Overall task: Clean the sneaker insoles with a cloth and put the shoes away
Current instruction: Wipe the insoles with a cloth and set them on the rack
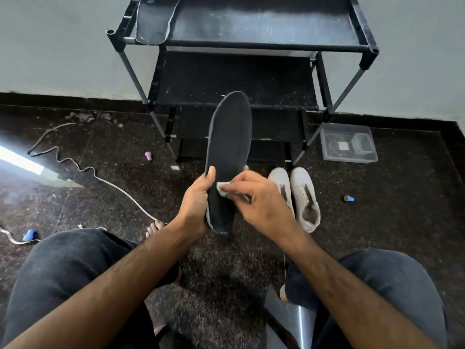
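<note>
Two hands: left hand [195, 210], right hand [254, 197]; two insoles, two sneakers.

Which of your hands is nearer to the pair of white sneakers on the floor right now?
Right. The right hand, pressing the cloth on the held insole, sits just beside the white sneakers in the picture. The left hand grips the insole's far edge, further from them.

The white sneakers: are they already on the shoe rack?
No, the white sneakers stand side by side on the floor in front of the shoe rack, whose top shelf holds only a second insole.
</note>
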Action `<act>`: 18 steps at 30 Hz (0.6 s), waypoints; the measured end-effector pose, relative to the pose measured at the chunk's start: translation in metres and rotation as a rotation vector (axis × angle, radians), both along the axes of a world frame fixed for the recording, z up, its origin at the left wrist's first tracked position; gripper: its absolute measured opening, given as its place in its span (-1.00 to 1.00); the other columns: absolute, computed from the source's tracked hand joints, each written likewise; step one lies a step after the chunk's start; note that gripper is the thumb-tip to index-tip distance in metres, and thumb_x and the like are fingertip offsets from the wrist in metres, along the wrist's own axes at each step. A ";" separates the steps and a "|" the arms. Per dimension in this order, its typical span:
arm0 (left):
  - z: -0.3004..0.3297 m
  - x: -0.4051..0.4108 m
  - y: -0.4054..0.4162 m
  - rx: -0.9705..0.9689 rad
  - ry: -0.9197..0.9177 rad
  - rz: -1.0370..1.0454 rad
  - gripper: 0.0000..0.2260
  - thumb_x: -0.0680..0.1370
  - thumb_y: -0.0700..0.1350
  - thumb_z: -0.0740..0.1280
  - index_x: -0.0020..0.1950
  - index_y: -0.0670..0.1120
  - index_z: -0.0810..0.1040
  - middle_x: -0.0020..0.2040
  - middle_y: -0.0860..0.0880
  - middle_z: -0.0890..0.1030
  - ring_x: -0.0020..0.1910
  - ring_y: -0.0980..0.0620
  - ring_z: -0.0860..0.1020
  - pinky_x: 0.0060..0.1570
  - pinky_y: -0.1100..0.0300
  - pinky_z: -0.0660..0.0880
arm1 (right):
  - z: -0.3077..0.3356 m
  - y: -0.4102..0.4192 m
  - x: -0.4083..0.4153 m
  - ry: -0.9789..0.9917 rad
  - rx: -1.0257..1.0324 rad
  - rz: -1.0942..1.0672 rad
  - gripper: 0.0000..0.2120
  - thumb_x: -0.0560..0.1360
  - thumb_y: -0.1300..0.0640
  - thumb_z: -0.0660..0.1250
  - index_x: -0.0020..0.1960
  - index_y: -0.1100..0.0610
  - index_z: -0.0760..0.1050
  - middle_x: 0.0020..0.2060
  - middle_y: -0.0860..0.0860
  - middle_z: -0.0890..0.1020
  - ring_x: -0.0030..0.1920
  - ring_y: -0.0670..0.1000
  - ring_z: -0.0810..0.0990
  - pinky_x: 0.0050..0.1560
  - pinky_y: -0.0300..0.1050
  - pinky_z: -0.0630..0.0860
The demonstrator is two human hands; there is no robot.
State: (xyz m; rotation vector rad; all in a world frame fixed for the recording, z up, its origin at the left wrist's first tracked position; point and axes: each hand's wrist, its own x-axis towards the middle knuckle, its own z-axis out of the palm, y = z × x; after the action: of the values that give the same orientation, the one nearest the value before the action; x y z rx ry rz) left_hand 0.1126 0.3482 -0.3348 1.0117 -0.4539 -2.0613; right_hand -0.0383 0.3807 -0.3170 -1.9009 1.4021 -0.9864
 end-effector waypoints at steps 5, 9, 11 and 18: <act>-0.005 0.009 -0.006 -0.013 0.007 0.050 -0.45 0.72 0.15 -0.04 0.55 -0.19 0.31 0.45 -0.19 0.49 0.40 -0.21 0.50 0.28 -0.19 0.53 | 0.004 0.006 0.002 -0.092 0.342 0.377 -0.86 0.46 0.26 0.54 0.02 0.17 0.75 -0.09 -0.07 0.70 -0.02 -0.19 0.64 0.08 -0.35 0.52; -0.001 0.005 -0.009 -0.049 -0.023 0.077 -0.45 0.72 0.15 -0.07 0.54 -0.17 0.33 0.42 -0.16 0.53 0.35 -0.16 0.56 0.09 -0.11 0.63 | 0.012 -0.001 -0.015 -0.361 0.585 0.480 -0.82 0.45 0.37 0.50 0.04 0.24 0.71 -0.06 0.10 0.73 0.01 -0.01 0.68 0.14 -0.14 0.59; -0.002 0.005 -0.007 -0.048 -0.019 0.061 -0.45 0.72 0.15 -0.03 0.55 -0.18 0.31 0.45 -0.19 0.49 0.37 -0.19 0.53 0.14 -0.09 0.60 | 0.014 -0.008 -0.024 -0.560 0.509 0.255 -0.82 0.44 0.38 0.50 0.01 0.22 0.70 -0.08 0.14 0.71 -0.01 0.05 0.67 0.13 -0.05 0.62; -0.006 0.005 -0.004 -0.071 -0.063 0.050 -0.46 0.71 0.15 0.01 0.53 -0.20 0.34 0.42 -0.21 0.51 0.39 -0.20 0.51 0.20 -0.03 0.58 | -0.002 0.004 0.004 -0.127 0.276 0.115 -0.86 0.49 0.24 0.51 0.04 0.16 0.73 -0.06 -0.03 0.68 0.00 -0.08 0.66 0.12 -0.09 0.63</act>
State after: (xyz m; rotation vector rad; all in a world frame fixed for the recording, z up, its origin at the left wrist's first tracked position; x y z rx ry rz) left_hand 0.1172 0.3438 -0.3407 1.0377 -0.5248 -1.9599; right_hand -0.0345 0.3847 -0.3188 -1.6664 1.2689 -0.7982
